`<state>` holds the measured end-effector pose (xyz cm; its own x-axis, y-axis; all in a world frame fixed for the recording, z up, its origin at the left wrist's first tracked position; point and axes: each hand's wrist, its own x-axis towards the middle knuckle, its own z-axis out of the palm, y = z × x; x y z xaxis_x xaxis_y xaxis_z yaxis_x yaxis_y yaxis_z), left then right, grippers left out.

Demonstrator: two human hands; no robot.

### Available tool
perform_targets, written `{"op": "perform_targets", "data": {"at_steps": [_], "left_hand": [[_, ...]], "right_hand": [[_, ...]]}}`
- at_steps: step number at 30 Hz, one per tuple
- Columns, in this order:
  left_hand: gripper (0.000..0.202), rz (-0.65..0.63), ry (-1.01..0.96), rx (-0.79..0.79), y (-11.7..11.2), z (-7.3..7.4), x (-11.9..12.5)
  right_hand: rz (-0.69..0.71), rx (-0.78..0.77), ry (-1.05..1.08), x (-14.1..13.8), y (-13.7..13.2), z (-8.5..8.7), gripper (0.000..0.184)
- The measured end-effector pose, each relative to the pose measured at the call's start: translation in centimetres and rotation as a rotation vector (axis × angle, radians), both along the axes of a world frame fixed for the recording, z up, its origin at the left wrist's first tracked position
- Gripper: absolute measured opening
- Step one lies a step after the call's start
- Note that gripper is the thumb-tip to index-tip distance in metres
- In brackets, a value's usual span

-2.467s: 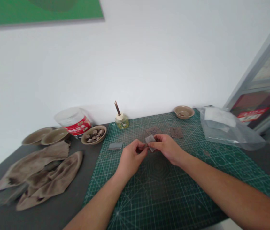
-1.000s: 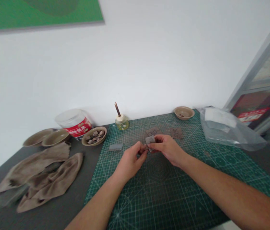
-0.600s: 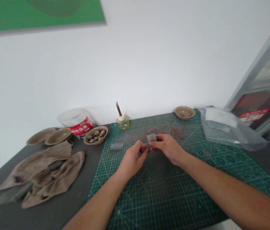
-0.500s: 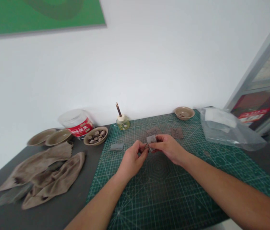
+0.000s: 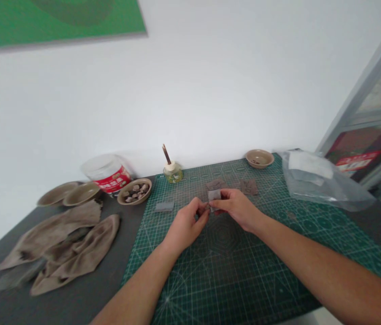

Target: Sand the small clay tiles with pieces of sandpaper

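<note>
Over the middle of the green cutting mat [image 5: 244,275], my left hand [image 5: 185,225] and my right hand [image 5: 237,207] meet. Both pinch a small grey-brown piece of material [image 5: 213,195], my right thumb and fingers on its right edge, my left fingertips on its lower left corner. Two similar flat brown pieces [image 5: 215,183] [image 5: 249,186] lie on the mat just beyond the hands. A grey rectangular piece [image 5: 164,206] lies on the mat to the left.
A small glass bottle with a stick [image 5: 172,170] stands at the mat's far edge. A bowl of small chunks [image 5: 134,191], a red-labelled tub [image 5: 106,174] and two empty dishes [image 5: 66,193] sit at left; brown cloths [image 5: 61,243] lie nearer. A bowl [image 5: 259,158] and plastic bag [image 5: 315,180] are at right.
Both hands have stayed together at the same spot, working the small piece; it has turned slightly between the fingers. The view has shifted a little.
</note>
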<state>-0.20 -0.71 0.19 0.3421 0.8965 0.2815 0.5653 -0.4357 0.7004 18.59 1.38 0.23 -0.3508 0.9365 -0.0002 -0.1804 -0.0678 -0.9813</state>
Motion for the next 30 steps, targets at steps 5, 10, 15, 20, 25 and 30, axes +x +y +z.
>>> {"op": "perform_targets", "data": {"at_steps": [5, 10, 15, 20, 25, 30], "left_hand": [[0.012, -0.044, 0.000, -0.015, 0.0, 0.0, 0.0], [0.010, -0.029, -0.031, 0.064, 0.6, -0.3, -0.2], [0.007, 0.054, -0.285, -0.009, 0.9, -0.2, -0.5], [0.021, 0.052, -0.377, -0.128, 0.7, 0.1, -0.3], [0.016, 0.050, -0.540, -0.247, 0.7, 0.2, -0.2], [0.017, 0.065, -0.506, -0.207, 0.5, 0.3, -0.1]], "right_hand": [[-0.028, -0.017, -0.021, -0.1, 0.5, -0.4, 0.021], [-0.312, 0.046, -0.086, 0.0, 1.4, -0.9, 0.015], [-0.312, 0.146, -0.155, 0.1, 1.0, -0.6, 0.006], [-0.265, 0.331, -0.305, 0.0, 0.2, -0.2, 0.017], [-0.148, 0.413, -0.337, 0.1, -0.4, 0.9, 0.022], [-0.105, 0.442, -0.299, -0.1, -0.5, 0.7, 0.022]]}}
